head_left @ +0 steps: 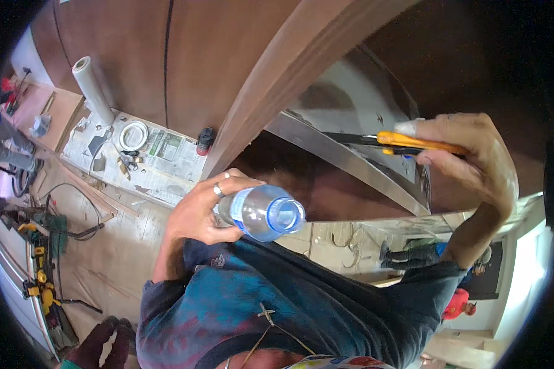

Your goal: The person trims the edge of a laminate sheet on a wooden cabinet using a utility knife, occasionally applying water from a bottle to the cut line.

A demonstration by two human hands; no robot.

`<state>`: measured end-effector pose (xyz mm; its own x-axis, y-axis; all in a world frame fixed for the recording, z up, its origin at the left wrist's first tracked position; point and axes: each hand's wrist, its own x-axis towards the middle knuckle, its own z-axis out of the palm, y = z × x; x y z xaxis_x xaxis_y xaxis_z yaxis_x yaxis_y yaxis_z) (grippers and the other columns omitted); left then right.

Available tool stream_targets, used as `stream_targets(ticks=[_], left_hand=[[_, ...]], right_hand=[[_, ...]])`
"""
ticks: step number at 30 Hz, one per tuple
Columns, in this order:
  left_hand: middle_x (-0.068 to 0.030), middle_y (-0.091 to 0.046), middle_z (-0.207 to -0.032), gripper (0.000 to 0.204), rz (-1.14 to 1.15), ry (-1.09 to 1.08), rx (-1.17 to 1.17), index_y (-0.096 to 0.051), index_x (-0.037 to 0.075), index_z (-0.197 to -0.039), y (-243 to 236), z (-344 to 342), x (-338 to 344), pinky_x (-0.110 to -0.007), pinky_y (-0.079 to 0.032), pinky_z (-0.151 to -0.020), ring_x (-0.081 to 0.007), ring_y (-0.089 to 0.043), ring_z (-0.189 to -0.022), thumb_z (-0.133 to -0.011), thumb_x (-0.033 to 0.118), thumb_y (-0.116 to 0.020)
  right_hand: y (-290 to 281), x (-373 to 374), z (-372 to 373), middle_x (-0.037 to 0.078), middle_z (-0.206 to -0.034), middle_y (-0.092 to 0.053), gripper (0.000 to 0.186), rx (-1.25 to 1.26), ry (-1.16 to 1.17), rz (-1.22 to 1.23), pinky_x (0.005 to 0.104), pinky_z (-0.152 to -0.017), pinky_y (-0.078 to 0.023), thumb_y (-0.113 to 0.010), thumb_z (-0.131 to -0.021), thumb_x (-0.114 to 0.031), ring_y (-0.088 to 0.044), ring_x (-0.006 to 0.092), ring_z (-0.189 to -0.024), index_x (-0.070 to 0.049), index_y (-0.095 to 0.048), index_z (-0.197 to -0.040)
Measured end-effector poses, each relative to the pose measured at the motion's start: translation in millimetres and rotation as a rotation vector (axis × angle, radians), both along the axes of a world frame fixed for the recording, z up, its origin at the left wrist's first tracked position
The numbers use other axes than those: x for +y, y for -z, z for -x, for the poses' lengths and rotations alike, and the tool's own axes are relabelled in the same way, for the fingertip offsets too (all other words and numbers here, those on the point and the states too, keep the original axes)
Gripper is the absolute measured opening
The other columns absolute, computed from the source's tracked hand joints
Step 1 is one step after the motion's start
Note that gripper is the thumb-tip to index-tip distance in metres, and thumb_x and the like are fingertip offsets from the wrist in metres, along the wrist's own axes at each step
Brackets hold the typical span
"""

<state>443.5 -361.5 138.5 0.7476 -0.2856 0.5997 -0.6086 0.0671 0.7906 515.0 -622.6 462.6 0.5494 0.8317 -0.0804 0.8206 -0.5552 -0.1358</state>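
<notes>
My left hand (198,209), with rings on it, is wrapped round a clear plastic bottle (258,213). The bottle tilts with its uncapped blue-tinted mouth toward me; whether liquid is inside I cannot tell. Up at the right, my right hand (474,150) grips a slim yellow-and-black handled tool (421,142) whose dark, narrow end points left. That end lies over a pale metallic strip (357,163) along the edge of a dark brown panel opening; contact is unclear. Something white (409,128) covers a fingertip of this hand.
A curved wooden edge (277,67) rises between my hands. On the left, a newspaper-covered bench (172,157) bears a white tape roll (133,136), an upright film roll (92,89) and a red-black battery (205,141). Yellow-black tools (43,289) and cables lie on the floor. Other people stand at both sides.
</notes>
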Motion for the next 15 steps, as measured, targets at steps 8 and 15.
stream_targets(ticks=[8, 15], left_hand=[[-0.0185, -0.068, -0.116, 0.065, -0.094, -0.126, 0.084, -0.062, 0.003, -0.128, 13.3, 19.0, 12.7, -0.042, -0.052, -0.094, -0.0353, -0.066, -0.104, -0.066, 0.017, -0.077], [-0.0183, -0.067, -0.121, 0.069, -0.118, -0.061, -0.035, -0.059, 0.003, -0.129, -5.5, 10.6, 9.5, -0.043, -0.051, -0.096, -0.0356, -0.065, -0.109, -0.067, 0.02, -0.082]], right_hand=[[-8.5, -23.8, 5.1, 0.02, -0.089, -0.073, 0.031, -0.037, 0.032, 0.035, 0.0317, -0.067, -0.056, -0.074, -0.087, -0.014, -0.073, 0.0246, -0.076, 0.004, -0.071, -0.112], [0.6, -23.7, 5.3, 0.015, -0.075, -0.071, 0.035, -0.092, 0.003, -0.007, 0.0299, -0.054, -0.047, -0.077, -0.085, -0.022, -0.066, 0.0178, -0.061, 0.002, -0.073, -0.11]])
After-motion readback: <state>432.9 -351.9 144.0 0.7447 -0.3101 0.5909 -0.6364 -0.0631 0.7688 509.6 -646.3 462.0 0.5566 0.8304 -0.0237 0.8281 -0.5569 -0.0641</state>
